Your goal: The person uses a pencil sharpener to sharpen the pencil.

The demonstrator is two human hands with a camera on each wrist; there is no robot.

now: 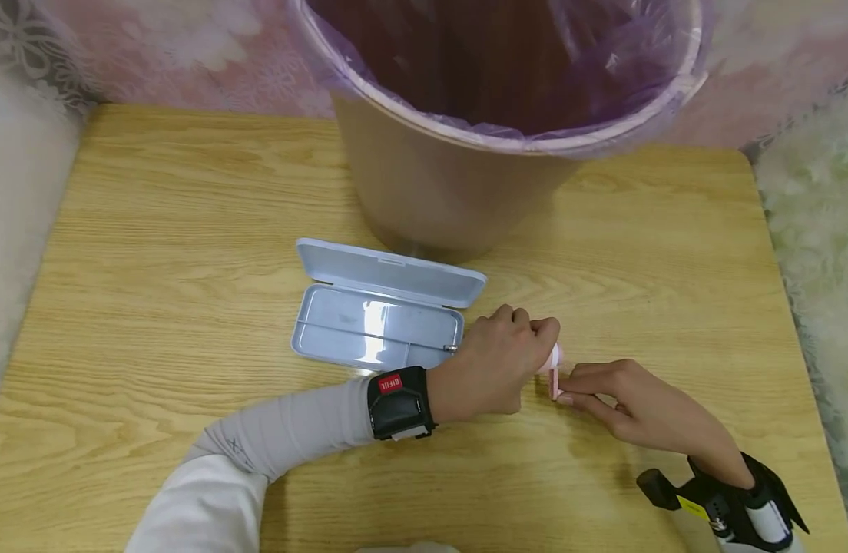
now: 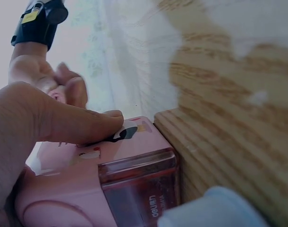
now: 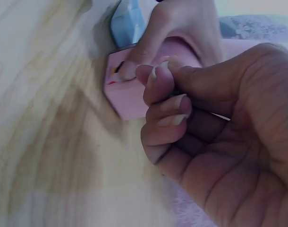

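A pink pencil sharpener (image 2: 63, 189) with a dark see-through shavings drawer (image 2: 139, 189) stands on the table. My left hand (image 1: 496, 361) grips its body from above, with the thumb (image 2: 87, 125) along its printed side. At its right end sticks out a pink crank (image 1: 554, 384). My right hand (image 1: 624, 403) pinches the crank's end between thumb and fingertips, the other fingers curled in the right wrist view. Most of the sharpener is hidden under the left hand in the head view. Left of that hand lies an open pale blue pencil case (image 1: 348, 326), with a small metal piece (image 1: 450, 349) at its right end.
Behind the pencil case stands a large bin (image 1: 452, 192) lined with a purple bag (image 1: 617, 84). The wood-grain table (image 1: 168, 253) ends at a pink patterned cloth (image 1: 258, 69) at the back and a pale green patterned surface (image 1: 818, 230) on the right.
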